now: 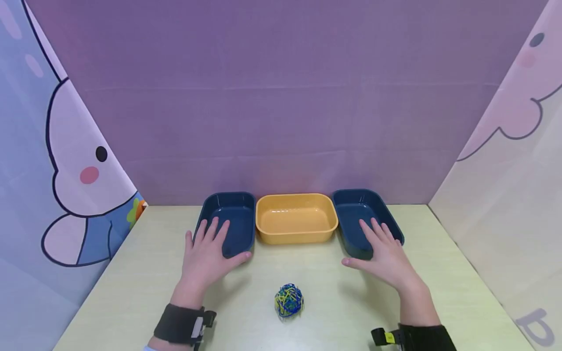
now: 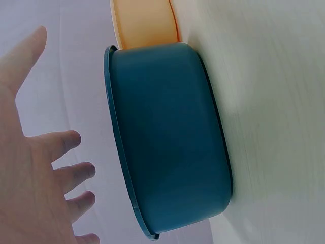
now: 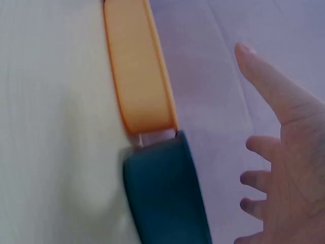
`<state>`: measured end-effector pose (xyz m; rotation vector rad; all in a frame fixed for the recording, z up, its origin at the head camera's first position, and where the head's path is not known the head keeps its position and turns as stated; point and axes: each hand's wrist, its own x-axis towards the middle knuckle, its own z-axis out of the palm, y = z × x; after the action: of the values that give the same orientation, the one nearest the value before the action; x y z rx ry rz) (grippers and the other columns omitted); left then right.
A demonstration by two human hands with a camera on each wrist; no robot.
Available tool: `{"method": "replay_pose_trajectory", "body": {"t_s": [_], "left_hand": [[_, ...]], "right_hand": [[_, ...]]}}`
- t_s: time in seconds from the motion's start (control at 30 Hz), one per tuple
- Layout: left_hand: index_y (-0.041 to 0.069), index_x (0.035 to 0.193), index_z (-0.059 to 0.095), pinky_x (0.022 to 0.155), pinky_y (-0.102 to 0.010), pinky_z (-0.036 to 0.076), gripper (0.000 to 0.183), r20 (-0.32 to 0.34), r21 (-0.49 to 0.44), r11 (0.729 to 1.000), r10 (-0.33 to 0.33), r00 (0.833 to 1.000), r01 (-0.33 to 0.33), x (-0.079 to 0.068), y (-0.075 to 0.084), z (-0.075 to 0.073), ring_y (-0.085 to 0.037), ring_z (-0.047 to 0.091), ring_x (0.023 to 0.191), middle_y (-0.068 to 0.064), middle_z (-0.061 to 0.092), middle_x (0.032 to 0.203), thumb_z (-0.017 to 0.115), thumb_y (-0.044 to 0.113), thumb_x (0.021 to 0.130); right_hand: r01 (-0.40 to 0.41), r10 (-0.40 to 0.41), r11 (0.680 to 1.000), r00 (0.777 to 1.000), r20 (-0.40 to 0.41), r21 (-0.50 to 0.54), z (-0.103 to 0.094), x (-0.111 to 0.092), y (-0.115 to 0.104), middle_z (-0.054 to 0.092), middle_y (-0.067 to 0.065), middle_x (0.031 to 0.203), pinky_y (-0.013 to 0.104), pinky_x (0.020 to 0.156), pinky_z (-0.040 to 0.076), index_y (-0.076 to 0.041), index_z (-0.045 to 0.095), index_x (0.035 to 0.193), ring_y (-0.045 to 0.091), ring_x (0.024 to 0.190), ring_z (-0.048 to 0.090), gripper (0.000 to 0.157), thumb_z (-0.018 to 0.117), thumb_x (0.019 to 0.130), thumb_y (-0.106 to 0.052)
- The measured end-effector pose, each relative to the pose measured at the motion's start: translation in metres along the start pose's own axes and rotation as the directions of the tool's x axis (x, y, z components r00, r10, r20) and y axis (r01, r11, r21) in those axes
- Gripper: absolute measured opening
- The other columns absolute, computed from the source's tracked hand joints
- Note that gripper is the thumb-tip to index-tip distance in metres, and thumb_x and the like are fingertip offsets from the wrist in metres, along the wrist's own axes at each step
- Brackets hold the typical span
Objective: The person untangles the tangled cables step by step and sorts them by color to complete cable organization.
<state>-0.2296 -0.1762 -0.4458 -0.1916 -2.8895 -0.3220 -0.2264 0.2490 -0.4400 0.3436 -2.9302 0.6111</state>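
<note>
My left hand [image 1: 207, 258] hovers with fingers spread over the near end of the left dark blue tray [image 1: 239, 222]; in the left wrist view a gap shows between the fingers and the tray's rim [image 2: 122, 147]. Over the near right part of the other dark blue tray [image 1: 353, 219], my right hand [image 1: 386, 258] is likewise spread and holds nothing. Between these two trays stands a yellow tray [image 1: 296, 237]. A ball of tangled blue, yellow and green strands [image 1: 289, 300] lies on the table in front of it, between the two wrists.
A pale wood-grain table [image 1: 320, 317] carries everything. Behind the trays rises a purple cloth backdrop [image 1: 290, 107]. Cartoon-printed cloth panels flank the table on the left [image 1: 83, 195] and right [image 1: 505, 209]. Each wrist wears a black strap.
</note>
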Motion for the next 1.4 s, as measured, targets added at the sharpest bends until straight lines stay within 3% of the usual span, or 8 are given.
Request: {"method": "replay_pose_trajectory", "body": {"t_s": [0.33,0.6,0.83,1.1,1.27,1.4], "left_hand": [[0.015,0.151,0.027,0.106,-0.068,-0.004,0.108,0.002,-0.013,1.000,0.005,1.000,-0.005,0.002,0.002,-0.006,-0.038,-0.002,0.139,-0.016,0.017,0.155,0.052,0.084,0.071],[0.015,0.152,0.024,0.106,-0.067,-0.005,0.111,0.007,-0.012,1.000,0.008,1.000,-0.008,0.004,0.005,-0.010,-0.036,-0.003,0.139,-0.016,0.015,0.155,0.048,0.087,0.070],[0.014,0.151,0.027,0.106,-0.068,-0.004,0.110,0.007,-0.008,1.000,0.010,1.000,-0.010,0.001,0.005,-0.009,-0.038,0.000,0.139,-0.017,0.017,0.155,0.049,0.086,0.070],[0.014,0.151,0.025,0.106,-0.068,-0.005,0.111,0.012,-0.010,1.000,0.011,1.000,-0.011,-0.001,0.004,-0.007,-0.037,-0.004,0.139,-0.017,0.016,0.155,0.048,0.087,0.071],[0.014,0.151,0.026,0.106,-0.068,-0.004,0.111,0.002,-0.008,1.000,0.011,1.000,-0.011,0.000,0.004,-0.005,-0.037,-0.003,0.139,-0.017,0.017,0.154,0.046,0.088,0.070],[0.014,0.150,0.028,0.105,-0.068,-0.005,0.111,-0.003,-0.010,1.000,0.006,1.000,-0.006,0.001,0.004,-0.005,-0.038,-0.002,0.139,-0.018,0.018,0.154,0.046,0.088,0.070]], "right_hand": [[0.106,-0.123,0.974,0.990,0.075,0.199,-0.002,-0.006,-0.028,0.009,-0.005,0.157,0.068,0.103,0.020,-0.033,0.021,0.151,0.022,0.140,0.000,0.110,0.074,0.063,-0.071],[0.193,-0.239,0.937,0.962,0.130,0.291,0.005,-0.008,-0.050,0.017,-0.009,0.154,0.056,0.107,0.027,-0.025,0.031,0.149,0.017,0.138,0.014,0.106,0.081,0.063,-0.060],[0.240,-0.310,0.927,0.923,0.229,0.288,0.019,-0.009,-0.072,0.022,-0.004,0.153,0.049,0.108,0.028,-0.024,0.033,0.149,0.015,0.137,0.019,0.105,0.080,0.063,-0.062],[0.320,-0.379,0.923,0.853,0.358,0.215,0.042,-0.007,-0.097,0.027,0.002,0.153,0.048,0.108,0.030,-0.028,0.032,0.149,0.018,0.136,0.024,0.103,0.079,0.064,-0.062],[0.332,-0.380,0.925,0.823,0.422,0.185,0.055,-0.005,-0.106,0.026,-0.003,0.153,0.049,0.107,0.031,-0.032,0.032,0.148,0.017,0.135,0.025,0.102,0.080,0.063,-0.062],[0.353,-0.390,0.921,0.796,0.463,0.168,0.062,-0.003,-0.113,0.029,0.001,0.152,0.049,0.106,0.033,-0.031,0.033,0.148,0.019,0.133,0.029,0.102,0.082,0.063,-0.058]]}}
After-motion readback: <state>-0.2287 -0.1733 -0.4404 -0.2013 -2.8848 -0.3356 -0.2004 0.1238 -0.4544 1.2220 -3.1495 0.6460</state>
